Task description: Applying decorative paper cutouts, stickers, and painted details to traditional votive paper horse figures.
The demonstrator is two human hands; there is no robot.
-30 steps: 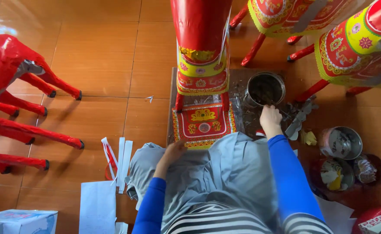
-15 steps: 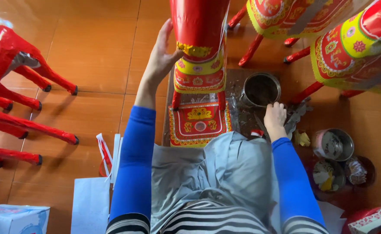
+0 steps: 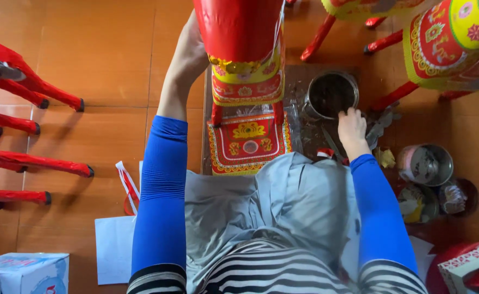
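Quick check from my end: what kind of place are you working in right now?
Probably a small craft workshop on a tiled floor: red paper-covered figures with stick legs stand around, and a metal pot sits by the right hand; the left hand touches one figure.

white-blue carton [image 3: 24, 271] bottom left; patterned red-white box [image 3: 465, 265] bottom right

Craft workshop: red paper horses [image 3: 27, 136], glue pot [image 3: 332, 93]

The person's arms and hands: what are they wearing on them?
Both arms wear snug, bright blue ribbed sleeves from upper arm to wrist, emerging from black-and-white striped cuffs of a top. The left hand and right hand are bare: no gloves, and no rings or watch that I can see.
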